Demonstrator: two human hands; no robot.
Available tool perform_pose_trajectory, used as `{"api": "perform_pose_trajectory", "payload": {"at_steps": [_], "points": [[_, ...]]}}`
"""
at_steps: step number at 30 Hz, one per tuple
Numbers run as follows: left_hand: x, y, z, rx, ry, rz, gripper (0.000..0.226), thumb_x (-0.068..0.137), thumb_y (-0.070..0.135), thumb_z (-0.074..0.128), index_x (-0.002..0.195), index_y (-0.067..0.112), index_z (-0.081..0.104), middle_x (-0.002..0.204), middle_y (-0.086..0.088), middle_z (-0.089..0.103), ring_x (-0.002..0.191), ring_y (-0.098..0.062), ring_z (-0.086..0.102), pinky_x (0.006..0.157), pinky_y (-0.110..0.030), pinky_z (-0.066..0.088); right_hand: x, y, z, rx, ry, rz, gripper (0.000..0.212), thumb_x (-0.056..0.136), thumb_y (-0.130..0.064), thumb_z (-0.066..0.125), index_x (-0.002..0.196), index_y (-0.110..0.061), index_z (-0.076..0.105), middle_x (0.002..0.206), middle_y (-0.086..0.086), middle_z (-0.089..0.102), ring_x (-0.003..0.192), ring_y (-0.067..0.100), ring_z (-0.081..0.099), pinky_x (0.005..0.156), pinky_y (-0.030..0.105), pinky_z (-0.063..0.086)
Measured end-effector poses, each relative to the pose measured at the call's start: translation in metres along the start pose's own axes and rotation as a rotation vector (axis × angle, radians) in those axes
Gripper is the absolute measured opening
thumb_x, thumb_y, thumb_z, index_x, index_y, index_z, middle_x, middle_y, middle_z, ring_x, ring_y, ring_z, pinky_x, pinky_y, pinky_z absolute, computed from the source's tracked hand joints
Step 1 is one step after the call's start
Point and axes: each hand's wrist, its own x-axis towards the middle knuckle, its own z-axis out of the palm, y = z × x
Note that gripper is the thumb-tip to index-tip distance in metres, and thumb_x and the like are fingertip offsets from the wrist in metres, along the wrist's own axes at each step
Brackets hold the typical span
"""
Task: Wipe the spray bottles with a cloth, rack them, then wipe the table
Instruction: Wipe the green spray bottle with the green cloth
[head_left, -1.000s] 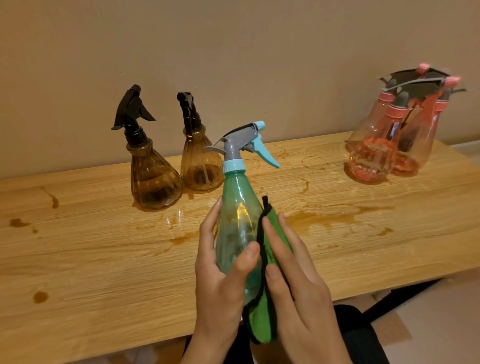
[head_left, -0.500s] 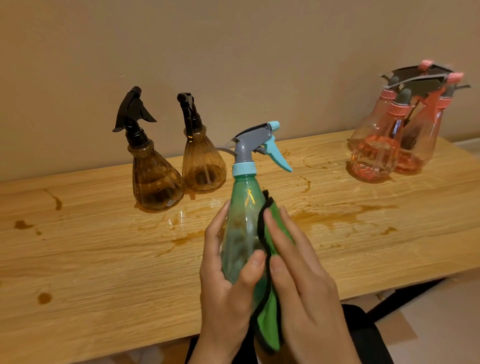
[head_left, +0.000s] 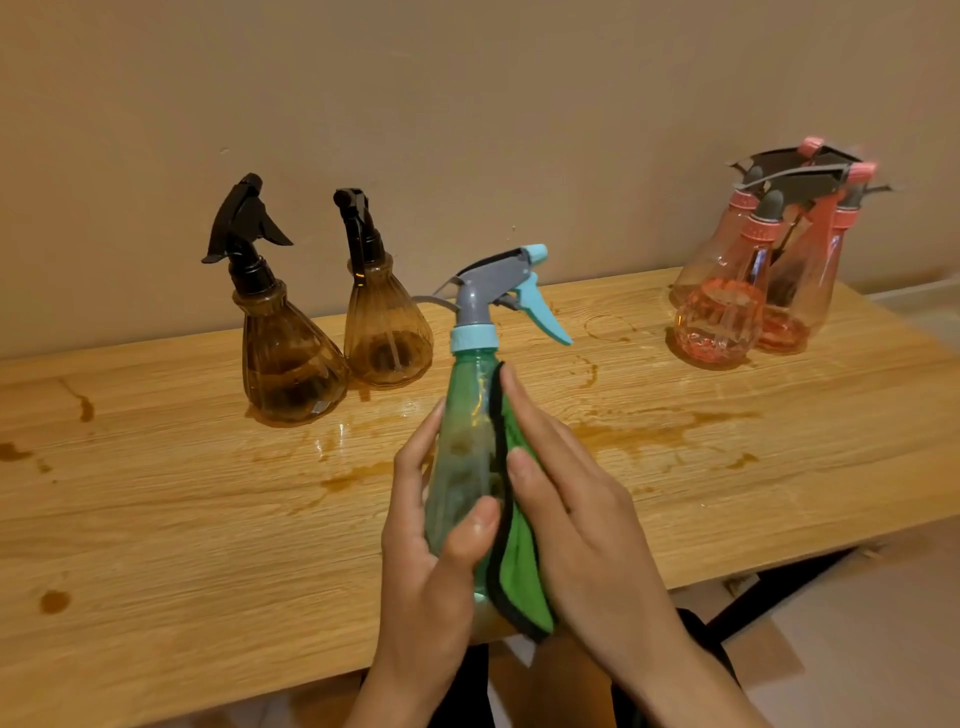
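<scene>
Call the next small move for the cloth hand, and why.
Probably: turn the green bottle within the grip of the left hand so its front comes under the cloth. The right hand presses the cloth flat against the bottle's right side only, while brownish smears show on the uncovered front face.

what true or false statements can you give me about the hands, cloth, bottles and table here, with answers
1. The left hand grips the green bottle. True.
2. The cloth is red. False: it is green with a black edge.
3. The right hand presses the cloth against the green bottle. True.
4. The table is dry. False: brown spills lie on it.
5. Two brown bottles stand upright near the wall. True.
</scene>
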Motion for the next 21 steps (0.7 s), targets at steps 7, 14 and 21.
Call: {"api": "perform_pose_trajectory", "payload": {"at_steps": [7, 14, 21], "points": [[0.002, 0.002, 0.0, -0.025, 0.097, 0.022, 0.07, 0.071, 0.04, 0.07, 0.139, 0.036, 0.053, 0.127, 0.009, 0.072, 0.117, -0.016, 0.07, 0.087, -0.023, 0.057, -0.042, 0.017, 0.023, -0.229, 0.11, -0.105, 0.047, 0.106, -0.05, 0.035, 0.153, -0.051, 0.034, 0.168, -0.012, 0.019, 0.152, 0.002, 0.022, 0.112, 0.008, 0.028], [0.003, 0.001, 0.0, 0.004, -0.01, -0.013, 0.068, 0.074, 0.037, 0.071, 0.14, 0.037, 0.054, 0.134, 0.011, 0.068, 0.123, -0.016, 0.067, 0.092, -0.025, 0.056, 0.003, 0.006, 0.005, 0.013, 0.081, 0.018, 0.043, 0.107, -0.045, 0.04, 0.148, -0.058, 0.037, 0.146, -0.036, 0.046, 0.137, -0.009, 0.043, 0.107, 0.016, 0.042], [0.004, 0.001, -0.001, -0.016, 0.01, -0.022, 0.071, 0.071, 0.039, 0.072, 0.14, 0.034, 0.054, 0.134, 0.01, 0.069, 0.122, -0.016, 0.068, 0.092, -0.024, 0.056, -0.008, 0.009, 0.014, -0.084, 0.089, -0.071, 0.047, 0.109, -0.038, 0.036, 0.153, -0.052, 0.031, 0.16, -0.025, 0.031, 0.148, -0.003, 0.029, 0.112, 0.013, 0.032]]}}
